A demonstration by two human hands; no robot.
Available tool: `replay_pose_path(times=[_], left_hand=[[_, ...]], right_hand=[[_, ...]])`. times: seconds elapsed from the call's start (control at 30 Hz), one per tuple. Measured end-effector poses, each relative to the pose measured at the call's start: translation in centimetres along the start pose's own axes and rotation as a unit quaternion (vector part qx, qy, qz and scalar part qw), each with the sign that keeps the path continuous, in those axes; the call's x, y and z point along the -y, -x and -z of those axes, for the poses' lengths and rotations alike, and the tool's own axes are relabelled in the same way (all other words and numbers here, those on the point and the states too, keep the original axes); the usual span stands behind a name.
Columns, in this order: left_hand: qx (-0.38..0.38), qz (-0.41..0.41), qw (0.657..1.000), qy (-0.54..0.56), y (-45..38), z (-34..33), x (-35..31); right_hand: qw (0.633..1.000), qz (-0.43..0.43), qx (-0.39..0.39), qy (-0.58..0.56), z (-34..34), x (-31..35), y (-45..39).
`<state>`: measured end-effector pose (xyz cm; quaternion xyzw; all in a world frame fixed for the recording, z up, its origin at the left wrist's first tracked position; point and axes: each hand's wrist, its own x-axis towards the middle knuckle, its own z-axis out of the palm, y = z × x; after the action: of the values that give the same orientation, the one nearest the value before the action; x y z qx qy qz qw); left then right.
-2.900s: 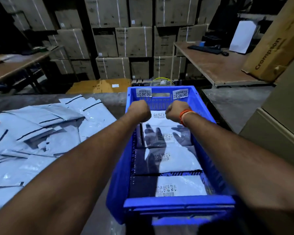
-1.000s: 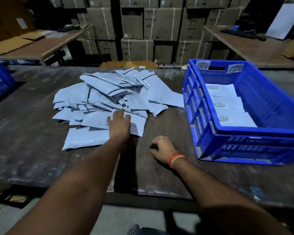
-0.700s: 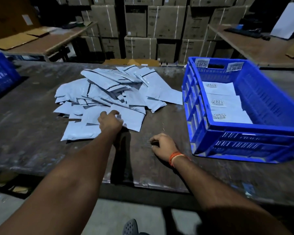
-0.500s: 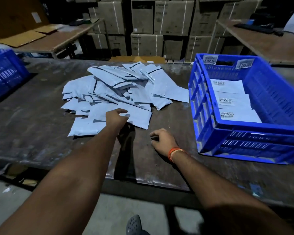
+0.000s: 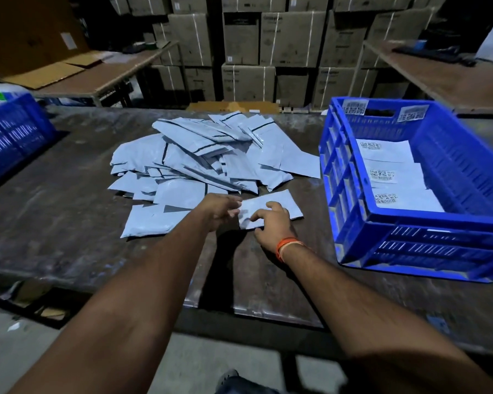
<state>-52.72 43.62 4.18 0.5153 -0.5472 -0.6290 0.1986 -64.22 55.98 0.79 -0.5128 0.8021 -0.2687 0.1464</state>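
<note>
Barely begun: one mailer in hand, just left of the crate.

Gripped a single mailer (image 5: 279, 204) just left of the crate (image 5: 410, 221): left hand (image 5: 218, 209) pinched the end away from the crate, right hand (image 5: 272, 226) curled over the near edge. Could not tell whether lifted or flat on the table (image 5: 69, 209). Saw three labelled mailers (image 5: 393, 174) laid face up inside the crate. Judged most of the work left, given the large pile (image 5: 199, 163) further left of the crate.

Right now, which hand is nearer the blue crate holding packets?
Right. The right hand sits between the left hand and the crate, both holding one packet.
</note>
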Motion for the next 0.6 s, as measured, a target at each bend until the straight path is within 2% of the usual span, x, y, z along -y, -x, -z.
replay_pose_path(times=[0.07, 0.17, 0.23, 0.4, 0.53, 0.6], left_hand=[[-0.002, -0.001, 1.0, 0.009, 0.3, -0.6, 0.2], [-0.063, -0.029, 0.992, -0.11, -1.5, -0.2, 1.3], [-0.086, -0.011, 0.988, -0.131, -2.1, -0.2, 2.0], [-0.047, 0.006, 0.992, -0.12, -3.9, -1.0, 3.8], [-0.026, -0.048, 0.978, -0.203, -1.1, -2.3, 2.6], [-0.015, -0.077, 0.964, -0.254, -0.8, -2.6, 2.6]], right_hand=[[1.0, -0.014, 0.016, 0.02, 0.1, -0.4, 0.3], [0.999, -0.04, -0.004, 0.023, 0.2, -1.3, 0.6], [0.997, -0.077, -0.029, 0.005, 0.4, -1.9, 0.6], [0.97, -0.211, -0.079, -0.091, 1.8, -2.7, -0.6], [0.964, -0.244, -0.053, -0.092, 2.6, -3.1, -1.6], [0.958, -0.247, -0.046, -0.136, 2.5, -3.3, -2.2]])
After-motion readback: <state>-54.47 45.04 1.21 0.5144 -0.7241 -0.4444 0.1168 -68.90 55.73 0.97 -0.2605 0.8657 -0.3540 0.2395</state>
